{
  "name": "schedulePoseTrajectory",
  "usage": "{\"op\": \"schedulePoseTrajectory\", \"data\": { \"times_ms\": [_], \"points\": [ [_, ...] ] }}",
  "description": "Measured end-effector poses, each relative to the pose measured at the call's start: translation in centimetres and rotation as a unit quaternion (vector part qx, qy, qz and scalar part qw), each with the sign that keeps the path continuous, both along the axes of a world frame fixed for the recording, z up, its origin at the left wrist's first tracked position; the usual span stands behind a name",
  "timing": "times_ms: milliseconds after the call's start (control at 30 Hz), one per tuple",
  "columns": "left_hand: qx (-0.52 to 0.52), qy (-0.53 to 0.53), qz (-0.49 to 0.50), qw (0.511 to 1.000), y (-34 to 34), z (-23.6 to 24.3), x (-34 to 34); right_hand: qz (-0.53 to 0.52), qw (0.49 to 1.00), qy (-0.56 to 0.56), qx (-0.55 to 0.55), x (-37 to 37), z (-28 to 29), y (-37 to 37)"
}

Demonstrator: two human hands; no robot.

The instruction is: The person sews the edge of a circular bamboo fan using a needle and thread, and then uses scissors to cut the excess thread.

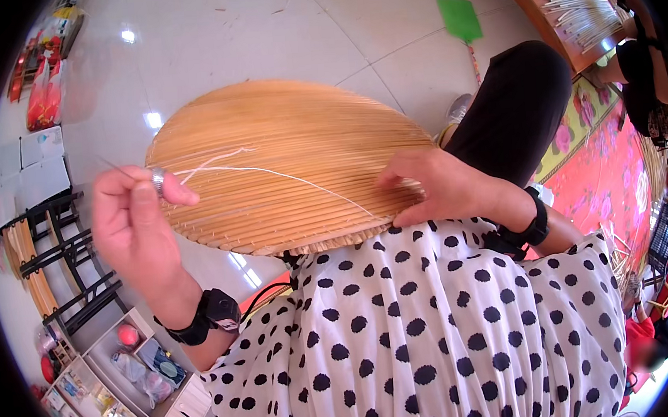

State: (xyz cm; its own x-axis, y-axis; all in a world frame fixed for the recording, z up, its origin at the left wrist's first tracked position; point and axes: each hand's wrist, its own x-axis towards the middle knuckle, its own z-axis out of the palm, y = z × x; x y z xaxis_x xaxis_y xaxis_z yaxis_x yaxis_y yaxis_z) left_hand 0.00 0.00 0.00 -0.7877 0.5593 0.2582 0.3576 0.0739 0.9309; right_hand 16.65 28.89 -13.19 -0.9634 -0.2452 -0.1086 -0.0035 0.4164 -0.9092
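Observation:
A round, flat mat of golden stalks (292,157) lies tilted across my lap, with small stitches along its near rim. My left hand (133,222) is raised off the mat's left edge, its fingers pinching a thin needle (117,169). A ridged metal thimble ring (159,182) sits on one of its fingers. White thread (301,177) runs from beside that hand over the mat to the near rim. At the mat's right side, my right hand (448,181) rests on the surface, thumb near the rim and apart from the curved fingers.
A green fly swatter (459,19) lies on the tiled floor. Another person sits beside a wooden table (537,12) with many pale sticks at far right. Black metal frames (66,258) and a white shelf unit (140,377) stand left. Floral cloth (594,159) covers the right side.

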Motion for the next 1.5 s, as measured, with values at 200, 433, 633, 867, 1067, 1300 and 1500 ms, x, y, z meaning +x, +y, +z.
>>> {"op": "schedulePoseTrajectory", "data": {
  "times_ms": [200, 433, 633, 867, 1067, 1300, 1500],
  "points": [
    [-0.199, 0.038, 0.052, 0.978, -2.4, -1.8, 0.9, -0.116, 0.973, -0.174, 0.098, 2.7, 0.9, 1.7],
    [-0.218, 0.164, 0.071, 0.959, -4.8, -4.4, 1.6, -0.174, 0.937, -0.298, 0.049, 4.9, -2.8, 1.5],
    [-0.057, 0.168, 0.126, 0.976, -5.7, -7.9, 2.6, -0.284, 0.732, -0.523, -0.332, 4.4, -3.3, 1.5],
    [0.038, 0.221, 0.244, 0.944, -3.3, -10.0, 0.1, -0.273, 0.748, -0.491, -0.353, 2.2, -0.4, 0.5],
    [0.082, 0.173, 0.327, 0.925, -0.5, -8.2, -3.8, -0.267, 0.793, -0.330, -0.437, 0.4, 0.2, 1.3],
    [0.086, 0.186, 0.296, 0.933, 5.8, -7.2, -2.6, -0.233, 0.815, -0.295, -0.441, -2.8, 3.0, -1.0],
    [0.043, 0.217, 0.185, 0.958, 10.3, -7.1, 1.6, -0.426, 0.681, -0.232, -0.549, -5.2, 4.2, -2.5]
  ]
}}
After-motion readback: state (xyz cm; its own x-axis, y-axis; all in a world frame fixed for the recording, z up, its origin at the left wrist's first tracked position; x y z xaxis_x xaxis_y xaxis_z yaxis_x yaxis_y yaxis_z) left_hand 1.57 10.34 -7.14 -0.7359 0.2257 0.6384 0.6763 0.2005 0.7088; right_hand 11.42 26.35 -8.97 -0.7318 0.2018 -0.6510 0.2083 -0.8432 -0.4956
